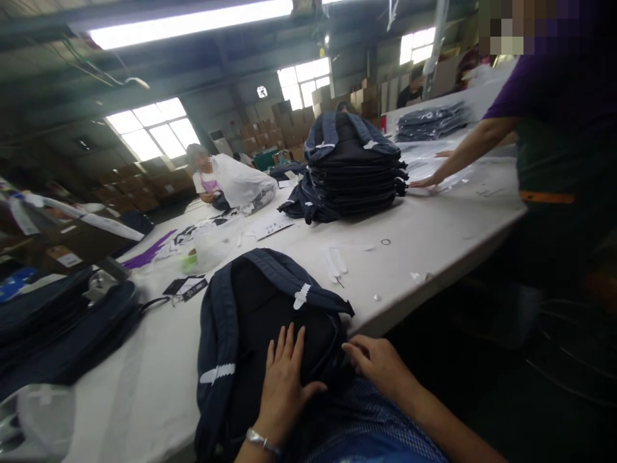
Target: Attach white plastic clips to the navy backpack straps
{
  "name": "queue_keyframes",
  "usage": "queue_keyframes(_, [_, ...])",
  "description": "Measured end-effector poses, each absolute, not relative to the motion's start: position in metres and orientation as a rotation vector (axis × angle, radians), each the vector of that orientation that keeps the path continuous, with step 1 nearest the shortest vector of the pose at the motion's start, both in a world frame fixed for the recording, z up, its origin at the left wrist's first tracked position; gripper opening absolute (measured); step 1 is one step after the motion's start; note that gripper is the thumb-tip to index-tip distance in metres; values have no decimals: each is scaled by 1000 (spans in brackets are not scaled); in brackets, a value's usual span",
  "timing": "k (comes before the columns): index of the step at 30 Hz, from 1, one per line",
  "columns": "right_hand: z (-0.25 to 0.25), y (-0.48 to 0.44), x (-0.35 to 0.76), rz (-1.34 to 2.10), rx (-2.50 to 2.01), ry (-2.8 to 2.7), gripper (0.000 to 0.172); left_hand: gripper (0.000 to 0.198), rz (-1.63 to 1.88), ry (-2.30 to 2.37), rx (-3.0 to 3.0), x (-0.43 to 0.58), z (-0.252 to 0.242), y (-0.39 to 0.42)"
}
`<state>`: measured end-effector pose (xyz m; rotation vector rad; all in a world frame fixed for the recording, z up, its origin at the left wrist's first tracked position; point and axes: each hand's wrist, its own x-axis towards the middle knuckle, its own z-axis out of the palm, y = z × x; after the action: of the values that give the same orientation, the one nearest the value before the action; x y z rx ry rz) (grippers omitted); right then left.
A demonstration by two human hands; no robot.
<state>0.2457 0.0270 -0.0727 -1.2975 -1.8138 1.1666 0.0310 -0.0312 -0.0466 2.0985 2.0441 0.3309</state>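
A navy backpack (255, 289) lies on the white table before me, its black padded back and shoulder straps facing up. White zigzag-edged tabs (302, 296) are wrapped around both straps. My left hand (286, 373) rests flat on the back panel with its fingers stretched out, a silver watch on the wrist. At the backpack's right edge, by the table's near side, my right hand (378, 363) is closed with thumb and fingers pinched together. What those fingers grip is too dark and small to make out.
A stack of backpacks (354, 173) stands further back. At right, a co-worker's hands (431, 180) press on clear plastic bags (414, 157). More dark backpacks (91, 328) lie at left. Hang tags (186, 289), green tape (189, 260) and white strips (333, 262) are scattered on the table.
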Motion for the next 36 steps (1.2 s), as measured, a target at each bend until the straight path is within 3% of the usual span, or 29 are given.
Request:
queue_keyframes(3, [-89, 14, 237, 1440, -1171, -1601, 34, 77, 413, 2009, 2044, 23, -40, -19])
queue_keyframes(10, [-80, -1, 200, 1920, -838, -1034, 63, 38, 827, 1936, 1625, -6, 1, -15])
queue_keyframes(18, [-53, 1, 167, 1736, -787, -968, 36, 50, 688, 2043, 1712, 9, 29, -25])
queue_keyframes(21, [-51, 0, 165, 1665, -717, -1066, 32, 64, 632, 2124, 1851, 35, 36, -12])
queue_keyframes(24, [-55, 0, 167, 1648, -711, -1095, 33, 61, 585, 2116, 1861, 45, 43, 9])
queue_keyframes(28, [-68, 1, 166, 1752, -770, -940, 42, 40, 702, 1944, 1668, 29, 40, 22])
queue_keyframes(31, [-71, 0, 166, 1808, -784, -833, 51, 45, 861, 1961, 1437, 18, 28, 18])
queue_keyframes(36, [-56, 9, 174, 1541, -1044, -1000, 91, 49, 1050, 2089, 1244, 26, 13, 10])
